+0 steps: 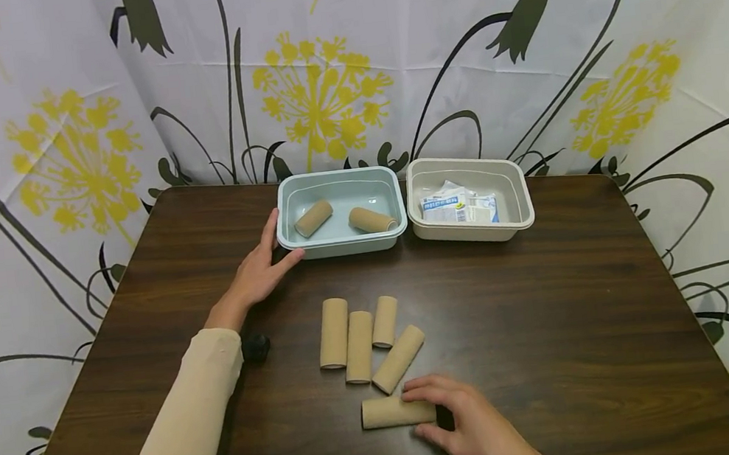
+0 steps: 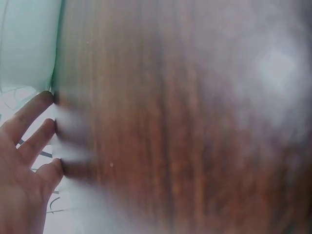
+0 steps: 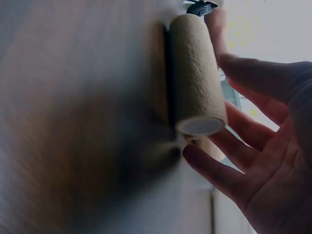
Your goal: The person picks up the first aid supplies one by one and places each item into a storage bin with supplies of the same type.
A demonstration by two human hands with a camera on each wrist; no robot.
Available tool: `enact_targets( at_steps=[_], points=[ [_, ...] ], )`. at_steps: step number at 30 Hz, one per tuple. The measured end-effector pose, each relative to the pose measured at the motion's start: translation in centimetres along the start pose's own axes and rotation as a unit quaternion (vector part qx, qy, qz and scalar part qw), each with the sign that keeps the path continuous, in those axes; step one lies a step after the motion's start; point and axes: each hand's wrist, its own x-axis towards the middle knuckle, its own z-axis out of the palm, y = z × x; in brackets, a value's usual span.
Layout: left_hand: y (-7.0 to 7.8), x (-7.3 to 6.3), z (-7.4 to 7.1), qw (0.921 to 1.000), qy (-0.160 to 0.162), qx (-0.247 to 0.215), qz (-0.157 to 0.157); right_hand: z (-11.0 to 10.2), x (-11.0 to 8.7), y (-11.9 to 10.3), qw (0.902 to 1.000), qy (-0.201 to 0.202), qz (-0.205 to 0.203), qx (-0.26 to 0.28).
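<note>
Left hand point(image 1: 257, 270): fingers spread, at 8 o'clock corner of blue bin point(image 1: 347, 248). Right hand point(image 1: 467, 418): astride 3 o'clock end of cardboard tube point(image 1: 384, 413); can't tell if clamped.

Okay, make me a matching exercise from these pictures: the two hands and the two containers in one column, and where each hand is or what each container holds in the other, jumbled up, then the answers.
Column one
1. Left hand
2. Pale blue container
3. Right hand
4. Beige container

Column two
A. Holds two cardboard tubes
B. At the loose cardboard tube nearest the wearer
C. Holds printed packets
D. At a container's left end in the head view

Right pairs: 1-D, 2-A, 3-B, 4-C
</note>
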Motion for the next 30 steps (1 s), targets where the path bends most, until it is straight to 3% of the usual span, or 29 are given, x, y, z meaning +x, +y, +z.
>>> enact_targets(
  at_steps=[12, 21, 30],
  points=[
    [0.1, -0.4, -0.1, 0.9999, -0.004, -0.006, -0.007, 1.5, -0.9, 0.3, 0.9995, 0.013, 0.025, -0.013],
    [0.3, -0.3, -0.1, 1.0, -0.005, -0.008, -0.001, 2.0, -0.8, 0.4, 0.9989, 0.038, -0.017, -0.022],
    [0.3, -0.3, -0.1, 1.0, -0.002, -0.01, 0.0, 2.1, -0.8, 0.4, 0.9982, 0.048, -0.026, -0.025]
  ],
)
